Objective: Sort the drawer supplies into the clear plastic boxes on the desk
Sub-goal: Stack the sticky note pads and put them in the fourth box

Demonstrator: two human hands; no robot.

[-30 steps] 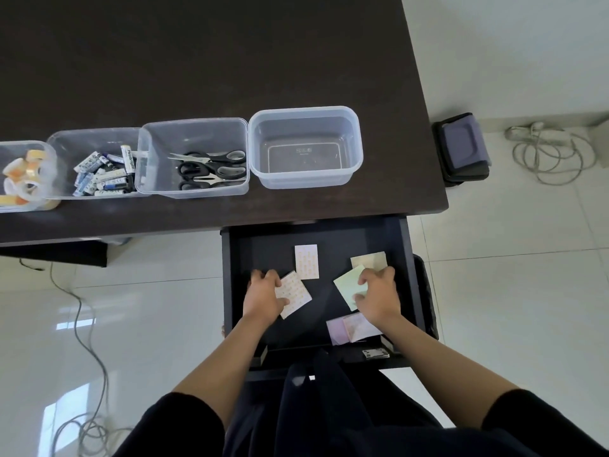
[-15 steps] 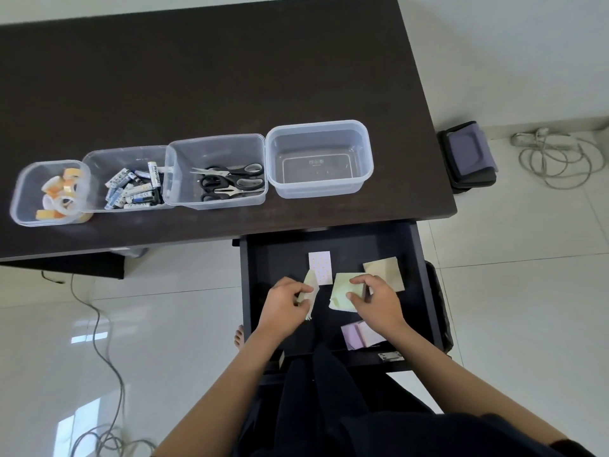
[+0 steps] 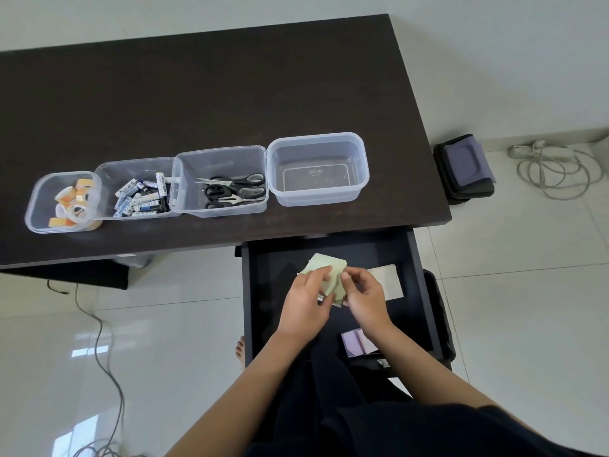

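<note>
Over the open black drawer, my left hand holds a small stack of pale green sticky-note pads. My right hand pinches the stack's right edge. Behind my right hand a cream pad lies in the drawer, and a purple pad lies near the drawer's front. On the desk stand several clear boxes in a row: the rightmost box holds nothing, the scissors box has black scissors, then come a battery box and a tape box.
The dark desk stretches behind the boxes. A black bag and a coiled cable lie on the floor to the right. Another cable runs across the floor at the left.
Both hands picked pads off the drawer floor and brought them together at the drawer's middle. The patterned pads that lay near the left hand are gone from the floor. The view tilted up.
</note>
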